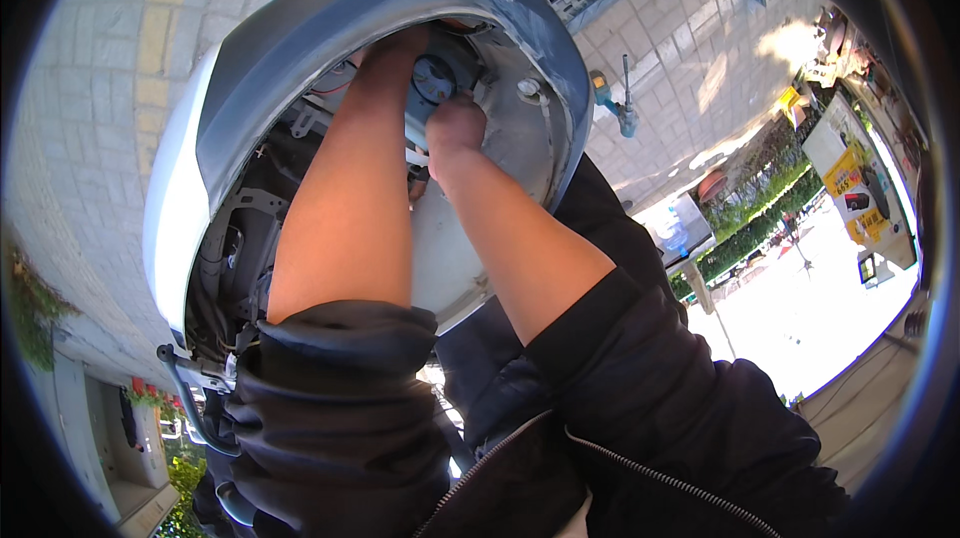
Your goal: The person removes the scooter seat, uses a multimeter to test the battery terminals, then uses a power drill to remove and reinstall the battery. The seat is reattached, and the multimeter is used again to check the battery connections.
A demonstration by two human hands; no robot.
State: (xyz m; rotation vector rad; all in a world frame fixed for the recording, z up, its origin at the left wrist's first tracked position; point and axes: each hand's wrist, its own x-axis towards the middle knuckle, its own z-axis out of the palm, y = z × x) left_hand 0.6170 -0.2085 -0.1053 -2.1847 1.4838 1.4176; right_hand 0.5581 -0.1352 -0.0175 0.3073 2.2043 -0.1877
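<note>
Head view, nearest first: black jacket sleeves (350, 388) pushed up, bare forearms reaching into the open scooter front panel (300, 38). Best done slow here, one hand steadying, the other working by feel, mind the wires below the left wrist. Right hand (455, 128) closed in a fist, touching the round blue part (432, 80). Left hand (395, 43) just beyond it, tucked under the rim, grip impossible to tell. Cordless drill (610, 98) lying on the pavement, well right.

Grey-white scooter panel (300, 28), black sleeves (640, 368)
</note>
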